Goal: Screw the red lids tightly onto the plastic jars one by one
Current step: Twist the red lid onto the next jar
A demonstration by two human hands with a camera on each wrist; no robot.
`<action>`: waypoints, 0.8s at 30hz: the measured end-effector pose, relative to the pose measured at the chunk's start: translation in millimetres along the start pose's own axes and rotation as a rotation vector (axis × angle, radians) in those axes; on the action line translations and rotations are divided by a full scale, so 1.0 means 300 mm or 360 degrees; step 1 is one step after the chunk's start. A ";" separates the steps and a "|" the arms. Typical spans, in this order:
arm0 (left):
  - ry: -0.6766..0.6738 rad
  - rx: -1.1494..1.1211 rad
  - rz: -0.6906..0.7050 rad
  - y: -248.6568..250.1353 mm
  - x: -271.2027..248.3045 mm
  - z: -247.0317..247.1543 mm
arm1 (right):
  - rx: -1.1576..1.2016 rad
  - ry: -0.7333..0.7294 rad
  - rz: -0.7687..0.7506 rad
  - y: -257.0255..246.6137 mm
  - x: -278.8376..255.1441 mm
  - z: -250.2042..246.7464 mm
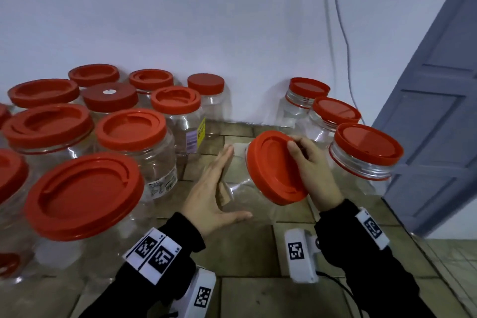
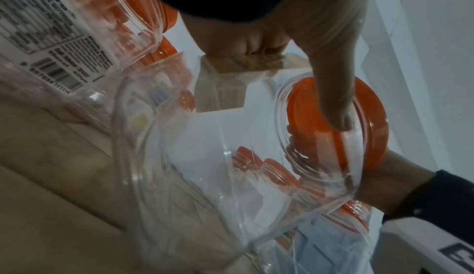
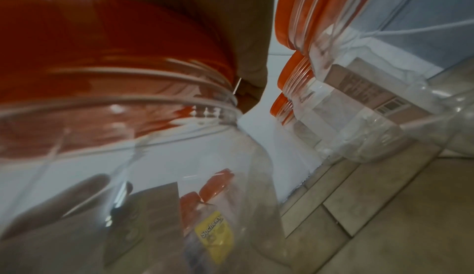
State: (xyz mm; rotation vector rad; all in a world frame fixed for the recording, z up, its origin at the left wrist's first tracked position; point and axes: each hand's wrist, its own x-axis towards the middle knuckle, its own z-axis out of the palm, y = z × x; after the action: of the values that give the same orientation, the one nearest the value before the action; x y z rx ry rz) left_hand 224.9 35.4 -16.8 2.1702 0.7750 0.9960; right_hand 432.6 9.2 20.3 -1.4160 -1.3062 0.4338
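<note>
A clear plastic jar (image 1: pixel 240 188) is held tilted above the tiled surface, its mouth toward me and to the right. A red lid (image 1: pixel 273 168) sits on that mouth. My right hand (image 1: pixel 315 170) grips the lid's rim, fingers curled over its upper edge. My left hand (image 1: pixel 214 183) lies flat against the jar's left side, fingers straight and thumb spread under the body. In the left wrist view the thumb (image 2: pixel 330 87) reaches along the jar (image 2: pixel 205 167) toward the lid (image 2: pixel 369 128). The right wrist view shows the lid (image 3: pixel 102 45) on the jar's neck (image 3: pixel 179 128).
Several lidded jars (image 1: pixel 131 131) crowd the left side up to the white wall. Three more lidded jars (image 1: pixel 366 150) stand at the right, close to my right hand. A blue door (image 1: pixel 438 111) stands beyond them. Bare tiles (image 1: pixel 258 253) lie in front.
</note>
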 end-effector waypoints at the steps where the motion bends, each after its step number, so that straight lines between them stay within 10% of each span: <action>1: 0.0006 -0.0003 0.0007 -0.002 0.004 0.002 | -0.0023 -0.0005 -0.0024 0.003 0.004 0.000; 9: 0.0009 -0.0007 0.0024 -0.018 0.030 0.012 | -0.0217 -0.0237 0.0027 -0.050 -0.002 -0.052; 14: 0.0006 -0.0005 0.0011 -0.021 0.044 0.021 | -0.0920 -0.1007 -0.0021 -0.130 0.003 -0.124; 24: -0.0089 0.0021 0.0155 -0.014 0.056 0.018 | -0.1178 -0.1251 -0.0695 -0.115 0.025 -0.181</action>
State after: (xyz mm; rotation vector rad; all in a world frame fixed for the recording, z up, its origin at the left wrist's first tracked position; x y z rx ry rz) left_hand 237.3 48.5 -15.3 2.2555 0.6570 0.9765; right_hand 464.2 -16.7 70.6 -1.5235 -2.5453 0.2050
